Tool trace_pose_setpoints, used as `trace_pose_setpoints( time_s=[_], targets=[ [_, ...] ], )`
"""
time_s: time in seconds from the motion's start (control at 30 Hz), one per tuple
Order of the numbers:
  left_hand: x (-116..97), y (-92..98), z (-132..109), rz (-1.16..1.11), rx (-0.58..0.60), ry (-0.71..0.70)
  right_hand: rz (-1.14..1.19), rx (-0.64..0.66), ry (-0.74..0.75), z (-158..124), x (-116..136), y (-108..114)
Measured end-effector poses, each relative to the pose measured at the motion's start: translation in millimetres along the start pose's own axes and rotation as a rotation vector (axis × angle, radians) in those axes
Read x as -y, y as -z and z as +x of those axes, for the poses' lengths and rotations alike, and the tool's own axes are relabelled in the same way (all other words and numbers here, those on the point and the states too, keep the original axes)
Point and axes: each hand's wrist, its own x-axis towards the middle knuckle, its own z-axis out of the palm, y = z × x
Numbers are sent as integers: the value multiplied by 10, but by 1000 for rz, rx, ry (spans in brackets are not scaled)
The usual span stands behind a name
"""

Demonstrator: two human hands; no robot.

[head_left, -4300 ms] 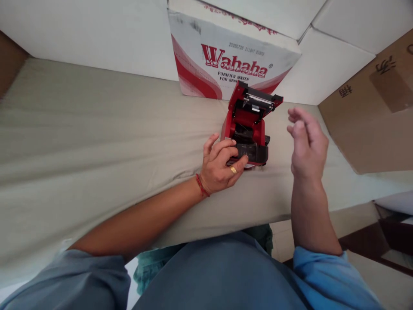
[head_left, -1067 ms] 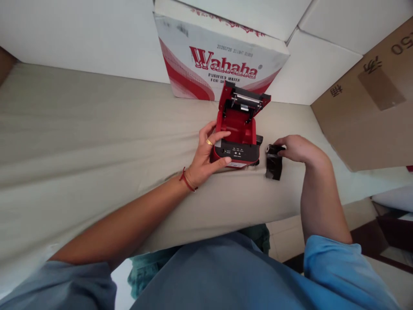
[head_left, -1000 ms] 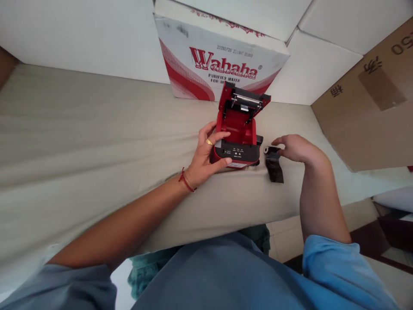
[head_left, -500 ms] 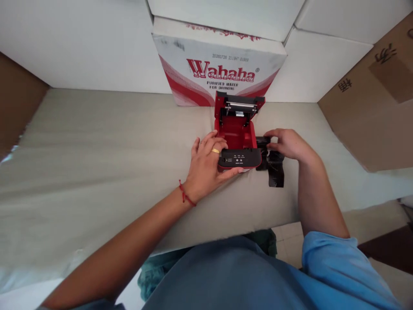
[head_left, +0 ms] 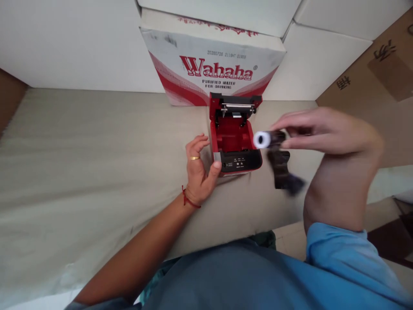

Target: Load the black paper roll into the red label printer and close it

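Note:
A small red and black printer (head_left: 235, 142) stands on the cloth-covered table (head_left: 97, 146) with its lid open and its red tray bare. My left hand (head_left: 199, 170) rests against the printer's left side, thumb on its front corner, fingers loosely spread. My right hand (head_left: 322, 129) is raised to the right of the printer and pinches a dark roll (head_left: 269, 140) with a white core end facing me. A loose dark strip (head_left: 284, 174) hangs from the roll, blurred by motion.
A white and red "Wahaha" carton (head_left: 213, 64) stands right behind the printer against white boxes (head_left: 80, 43). A brown cardboard box (head_left: 371, 86) leans at the right. The table's front edge runs just before my body; floor shows at the lower right.
My right hand has lifted the dark roll off the table beside the printer and raised it, its strip dangling. My left hand slid from the printer's front top to its left side.

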Motion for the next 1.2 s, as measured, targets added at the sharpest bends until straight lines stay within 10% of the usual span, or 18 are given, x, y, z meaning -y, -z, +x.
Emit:
trace_pose_setpoints(
  time_s=[0.47, 0.7, 0.93, 1.2],
  targets=[
    [159, 7, -2, -115, 20, 171, -198, 26, -4, 678, 659, -675],
    [-17, 15, -12, 93, -44, -14, 157, -134, 177, 184, 553, -594],
    [-270, 5, -110, 322, 73, -386, 240, -434, 188, -428, 554, -1084],
    [-294, -37, -182, 408, 92, -321, 350, -377, 263, -357, 345, -1031]
  ],
)
